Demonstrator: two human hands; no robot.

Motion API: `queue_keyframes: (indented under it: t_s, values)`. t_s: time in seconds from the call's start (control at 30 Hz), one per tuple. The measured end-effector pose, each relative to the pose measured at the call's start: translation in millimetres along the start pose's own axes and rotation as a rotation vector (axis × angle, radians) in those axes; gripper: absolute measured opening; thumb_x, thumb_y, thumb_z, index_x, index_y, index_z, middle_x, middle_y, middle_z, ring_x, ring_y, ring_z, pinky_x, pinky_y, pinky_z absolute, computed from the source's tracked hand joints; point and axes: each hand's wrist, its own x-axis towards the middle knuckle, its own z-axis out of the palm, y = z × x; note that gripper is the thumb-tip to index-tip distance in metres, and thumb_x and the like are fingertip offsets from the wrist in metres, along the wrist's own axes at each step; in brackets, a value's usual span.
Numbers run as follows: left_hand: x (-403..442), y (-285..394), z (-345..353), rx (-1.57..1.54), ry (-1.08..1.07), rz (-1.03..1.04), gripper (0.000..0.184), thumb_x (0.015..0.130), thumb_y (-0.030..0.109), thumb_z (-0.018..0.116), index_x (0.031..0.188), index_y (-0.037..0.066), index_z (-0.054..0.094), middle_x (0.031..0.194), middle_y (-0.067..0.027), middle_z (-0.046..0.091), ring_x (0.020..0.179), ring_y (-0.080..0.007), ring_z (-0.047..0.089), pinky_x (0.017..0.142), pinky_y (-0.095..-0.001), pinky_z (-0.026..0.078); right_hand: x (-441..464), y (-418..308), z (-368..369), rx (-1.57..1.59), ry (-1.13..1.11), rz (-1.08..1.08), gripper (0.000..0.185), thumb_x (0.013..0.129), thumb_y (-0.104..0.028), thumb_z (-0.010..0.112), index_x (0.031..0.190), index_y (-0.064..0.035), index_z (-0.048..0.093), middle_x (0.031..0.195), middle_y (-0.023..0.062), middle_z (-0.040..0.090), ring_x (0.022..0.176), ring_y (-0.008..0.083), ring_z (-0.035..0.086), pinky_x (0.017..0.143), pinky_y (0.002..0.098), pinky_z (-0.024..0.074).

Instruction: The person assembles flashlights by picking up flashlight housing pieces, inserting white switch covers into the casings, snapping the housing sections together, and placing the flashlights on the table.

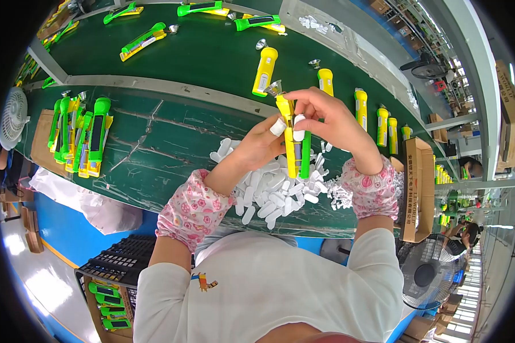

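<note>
In front of me, my left hand (261, 143) is wrapped round the lower side of a yellow and green flashlight body (292, 150), whose two halves stand slightly apart. A silvery reflector sits at its top end. White covers wrap some of my fingertips. On the other side, my right hand (326, 117) has its thumb and fingers closed on the upper part of the same flashlight body. Whether it also pinches a small part is too hidden to tell. Below both hands lies a pile of white oval plastic pieces (269, 194).
Yellow flashlights (265, 71) lie on the green belt beyond a metal rail (171, 87). Several green and yellow bodies (99, 137) are stacked at the left on cardboard. An open cardboard box (413, 191) stands at the right, with small white parts (340, 193) beside it.
</note>
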Motion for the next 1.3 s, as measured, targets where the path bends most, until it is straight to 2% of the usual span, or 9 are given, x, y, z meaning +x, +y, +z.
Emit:
queue_keyframes:
  t_s: [0.27,0.37,0.4,0.5,0.53,0.63,0.8,1.17,1.3]
  values:
    - [2,-8,-13,0.065,0.039,0.000,0.045,0.101,0.036,0.053,0.137,0.009,0.045,0.122,-0.0053,0.056,0.112,-0.0171,0.057,0.097,-0.0416,0.049,5,4,13,-0.020,-0.025,0.011,0.067,0.076,0.003,0.075,0.137,-0.0125,0.053,0.099,0.0034,0.050,0.073,0.0084,0.055,0.065,0.0237,0.0469]
    - [3,-9,-10,-0.001,0.100,-0.003,0.041,0.104,0.032,0.049,0.137,0.009,0.045,0.121,-0.0064,0.056,0.115,-0.0180,0.056,0.099,-0.0424,0.047,-7,-2,30,-0.195,0.214,-0.036,0.070,0.077,-0.006,0.079,0.140,-0.0144,0.051,0.103,0.0059,0.051,0.079,0.0133,0.056,0.067,0.0272,0.0488]
    - [2,-5,-5,-0.043,0.132,-0.009,0.040,0.104,0.031,0.048,0.137,0.009,0.044,0.121,-0.0066,0.056,0.114,-0.0184,0.055,0.099,-0.0424,0.046,-13,-3,35,-0.415,0.358,-0.084,0.074,0.078,-0.018,0.081,0.143,-0.0110,0.047,0.109,0.0091,0.052,0.089,0.0191,0.059,0.071,0.0311,0.0509]
    - [5,1,1,-0.197,0.215,0.029,0.037,0.105,0.029,0.045,0.136,0.009,0.042,0.118,-0.0067,0.054,0.113,-0.0197,0.054,0.100,-0.0421,0.044,-42,-1,57,-0.494,0.470,0.244,0.081,0.078,-0.033,0.080,0.142,-0.0032,0.042,0.120,0.0176,0.051,0.098,0.0337,0.061,0.081,0.0401,0.0520]
    - [5,2,0,-0.247,0.241,0.046,0.036,0.105,0.028,0.044,0.135,0.009,0.042,0.117,-0.0067,0.054,0.112,-0.0201,0.054,0.100,-0.0419,0.044,-47,-1,64,-0.361,0.350,0.385,0.078,0.083,-0.034,0.077,0.141,0.0027,0.041,0.118,0.0203,0.053,0.099,0.0355,0.061,0.084,0.0396,0.0518]
    - [6,-6,0,-0.039,0.363,0.142,0.033,0.104,0.027,0.045,0.132,0.010,0.040,0.114,-0.0059,0.052,0.108,-0.0194,0.053,0.098,-0.0412,0.044,-52,26,86,0.065,0.274,0.314,0.070,0.088,-0.031,0.072,0.140,0.0034,0.041,0.112,0.0208,0.056,0.099,0.0361,0.061,0.084,0.0384,0.0518]
    - [6,-3,-6,-0.082,0.498,0.227,0.032,0.103,0.026,0.047,0.129,0.008,0.041,0.113,-0.0060,0.051,0.100,-0.0171,0.054,0.092,-0.0380,0.046,-43,43,103,-0.115,0.564,0.057,0.036,0.100,-0.018,0.051,0.130,0.0021,0.053,0.104,0.0209,0.057,0.091,0.0346,0.061,0.082,0.0393,0.0475]
    - [2,1,-5,0.116,0.664,0.273,0.025,0.101,0.025,0.047,0.120,0.008,0.049,0.097,-0.0034,0.056,0.088,-0.0152,0.056,0.080,-0.0343,0.048,-28,19,134,-0.167,0.610,0.066,0.039,0.098,-0.014,0.052,0.135,-0.0016,0.052,0.101,0.0196,0.058,0.085,0.0330,0.061,0.076,0.0404,0.0490]
    - [-1,13,-4,-0.092,0.457,0.203,0.030,0.097,0.024,0.051,0.122,0.008,0.048,0.104,-0.0048,0.056,0.092,-0.0171,0.057,0.083,-0.0346,0.048,-33,24,129,-0.104,0.662,0.041,0.039,0.098,-0.014,0.052,0.134,-0.0012,0.053,0.100,0.0186,0.058,0.083,0.0296,0.060,0.074,0.0377,0.0483]
